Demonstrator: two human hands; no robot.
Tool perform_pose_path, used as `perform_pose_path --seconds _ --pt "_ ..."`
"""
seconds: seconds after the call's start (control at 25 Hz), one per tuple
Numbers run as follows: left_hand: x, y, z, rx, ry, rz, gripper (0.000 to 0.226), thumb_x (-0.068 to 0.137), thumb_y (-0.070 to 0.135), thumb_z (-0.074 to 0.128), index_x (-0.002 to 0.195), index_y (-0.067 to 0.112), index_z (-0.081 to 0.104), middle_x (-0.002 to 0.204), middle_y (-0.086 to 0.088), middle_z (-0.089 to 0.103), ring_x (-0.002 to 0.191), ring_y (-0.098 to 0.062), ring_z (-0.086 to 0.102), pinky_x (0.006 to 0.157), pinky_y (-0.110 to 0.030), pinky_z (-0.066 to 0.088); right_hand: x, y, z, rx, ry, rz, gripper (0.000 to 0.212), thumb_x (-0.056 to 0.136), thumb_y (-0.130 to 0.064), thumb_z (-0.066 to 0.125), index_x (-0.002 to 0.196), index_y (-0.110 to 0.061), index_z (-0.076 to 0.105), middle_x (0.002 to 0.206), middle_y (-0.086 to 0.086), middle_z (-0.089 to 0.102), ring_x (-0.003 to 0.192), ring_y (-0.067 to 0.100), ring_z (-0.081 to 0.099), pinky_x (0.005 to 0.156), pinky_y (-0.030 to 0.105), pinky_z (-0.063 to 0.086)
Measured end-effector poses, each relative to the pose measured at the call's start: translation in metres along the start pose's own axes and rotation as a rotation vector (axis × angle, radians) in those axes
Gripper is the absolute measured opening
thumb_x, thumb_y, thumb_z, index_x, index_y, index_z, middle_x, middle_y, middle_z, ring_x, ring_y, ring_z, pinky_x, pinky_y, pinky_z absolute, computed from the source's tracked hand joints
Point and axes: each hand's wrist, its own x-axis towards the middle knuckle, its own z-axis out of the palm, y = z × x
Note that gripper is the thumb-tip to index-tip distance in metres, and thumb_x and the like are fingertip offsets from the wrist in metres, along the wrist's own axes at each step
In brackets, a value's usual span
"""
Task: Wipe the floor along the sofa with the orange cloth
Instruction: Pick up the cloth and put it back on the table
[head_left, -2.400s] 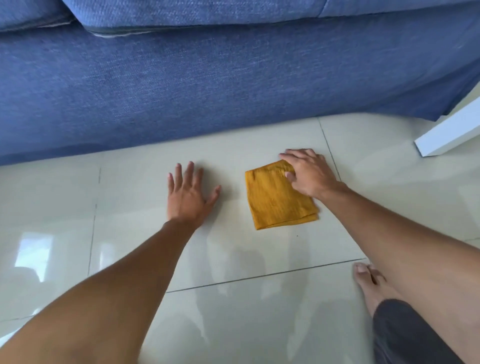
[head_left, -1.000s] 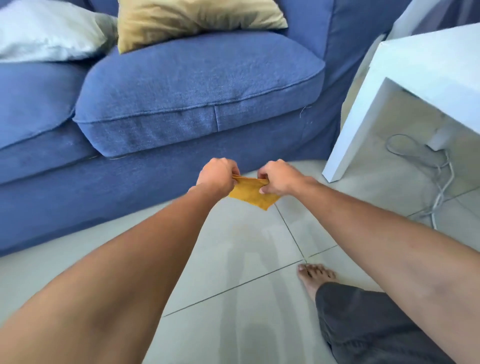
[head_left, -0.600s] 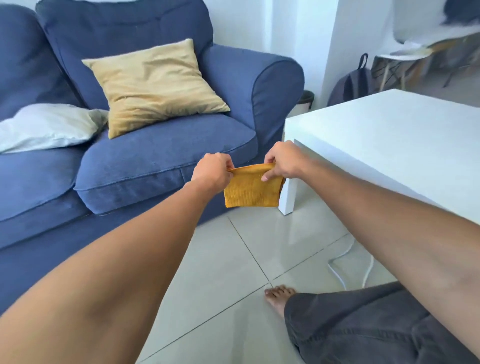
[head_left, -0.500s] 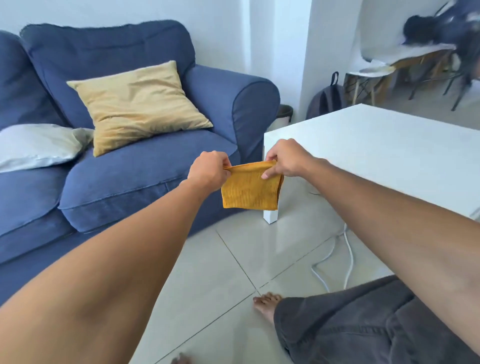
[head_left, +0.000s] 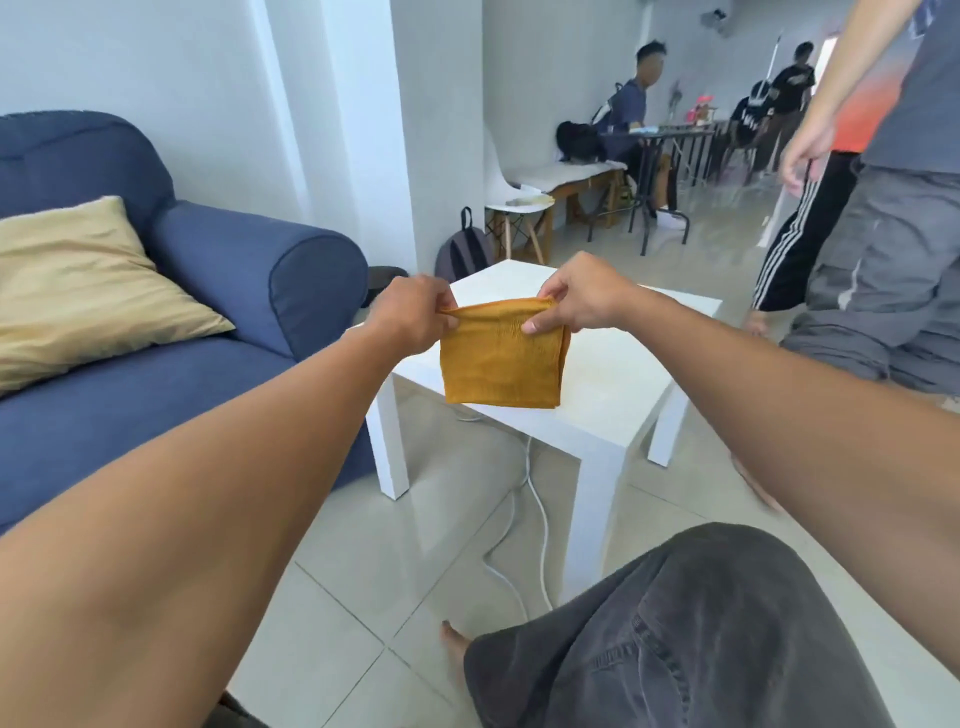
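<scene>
1. Presently: orange cloth (head_left: 501, 358), folded, held in the air in front of the white side table (head_left: 613, 384), clear of the tiled floor (head_left: 374, 561).
2. Left hand (head_left: 413, 314): pinching the cloth's top left corner.
3. Right hand (head_left: 576, 299): pinching the top right corner.
4. Blue sofa (head_left: 171, 384): at left, carrying a tan cushion (head_left: 88, 291).

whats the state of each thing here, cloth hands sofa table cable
orange cloth: folded, hanging in the air, held by its top corners
left hand: pinching the cloth's left corner
right hand: pinching its right corner
sofa: yellow cushion on the seat
white table: upright
white cable: loose on the floor
</scene>
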Motion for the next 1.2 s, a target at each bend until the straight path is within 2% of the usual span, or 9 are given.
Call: perform_pose_path --seconds 0.16,0.28,0.4,0.56,0.68,0.92,1.04,1.12,1.2 --pt "0.034 0.049 0.021 -0.067 -0.118 0.117 0.028 0.090 0.025 0.066 0.114 0.010 0.066 0.108 -0.005 0.063 0.098 -0.020 0.054 0.083 -0.029 0.042 -0.014 0.048 -0.038 0.062 -0.044 0.167 0.036 0.081 -0.030 0.083 0.109 -0.009 0.075 0.096 0.005 0.070 0.095 0.025 0.067 0.079 0.037 0.062" --pt "0.062 0.068 0.058 -0.107 -0.226 0.142 0.029 0.091 0.024 0.065 0.115 0.009 0.067 0.116 -0.009 0.065 0.099 -0.021 0.054 0.085 -0.029 0.042 -0.011 0.090 -0.038 0.072 -0.086 0.290 0.032 0.081 -0.033 0.082 0.105 -0.014 0.072 0.101 0.003 0.068 0.100 0.024 0.064 0.071 0.031 0.059" --pt "0.084 0.075 0.100 -0.137 -0.256 0.105 0.029 0.092 0.023 0.064 0.117 0.009 0.066 0.117 -0.009 0.063 0.097 -0.019 0.052 0.084 -0.028 0.043 0.003 0.133 -0.019 0.055 -0.021 0.355 0.035 0.079 -0.033 0.084 0.104 -0.016 0.068 0.107 0.006 0.063 0.103 0.026 0.060 0.064 0.026 0.052" --pt "0.111 0.067 0.151 -0.141 -0.233 0.022 0.026 0.090 0.024 0.067 0.114 0.014 0.067 0.121 -0.008 0.064 0.109 -0.024 0.059 0.087 -0.030 0.045 0.032 0.173 0.012 0.042 0.124 0.390 0.049 0.075 -0.033 0.088 0.117 -0.014 0.070 0.110 0.003 0.057 0.107 0.024 0.055 0.083 0.027 0.045" --pt "0.120 0.055 0.171 -0.146 -0.220 -0.047 0.027 0.088 0.025 0.068 0.115 0.019 0.064 0.121 -0.005 0.064 0.112 -0.024 0.058 0.089 -0.031 0.046 0.048 0.184 0.030 0.041 0.174 0.377 0.047 0.079 -0.030 0.085 0.121 -0.019 0.067 0.121 0.006 0.060 0.116 0.026 0.057 0.087 0.029 0.044" --pt "0.114 0.046 0.188 -0.061 -0.160 -0.057 0.052 0.087 0.033 0.066 0.135 0.021 0.049 0.130 -0.004 0.058 0.123 -0.025 0.050 0.100 -0.038 0.046 0.043 0.175 0.052 -0.252 0.278 0.305 0.052 0.087 -0.034 0.075 0.134 -0.022 0.055 0.138 0.007 0.056 0.132 0.027 0.045 0.106 0.043 0.044" --pt "0.093 0.055 0.188 -0.042 -0.077 0.047 0.054 0.091 0.040 0.056 0.140 0.019 0.047 0.145 -0.004 0.046 0.134 -0.025 0.041 0.108 -0.040 0.040 0.022 0.164 0.062 -0.291 0.277 0.220 0.046 0.096 -0.040 0.061 0.137 -0.020 0.054 0.147 0.004 0.050 0.136 0.025 0.043 0.109 0.042 0.041" --pt "0.073 0.061 0.191 -0.003 -0.174 0.115 0.061 0.095 0.048 0.046 0.148 0.019 0.039 0.158 -0.003 0.031 0.146 -0.023 0.027 0.116 -0.041 0.027 0.010 0.161 0.071 -0.328 0.157 0.223 0.054 0.099 -0.047 0.050 0.144 -0.016 0.048 0.154 0.004 0.045 0.141 0.026 0.040 0.114 0.043 0.036" --pt "0.058 0.061 0.196 0.060 -0.311 0.151 0.068 0.098 0.053 0.034 0.155 0.017 0.024 0.165 -0.001 0.013 0.153 -0.019 0.010 0.122 -0.040 0.009 0.001 0.164 0.075 -0.380 0.034 0.242 0.061 0.103 -0.050 0.036 0.153 -0.014 0.036 0.164 0.005 0.031 0.151 0.025 0.025 0.123 0.046 0.021"
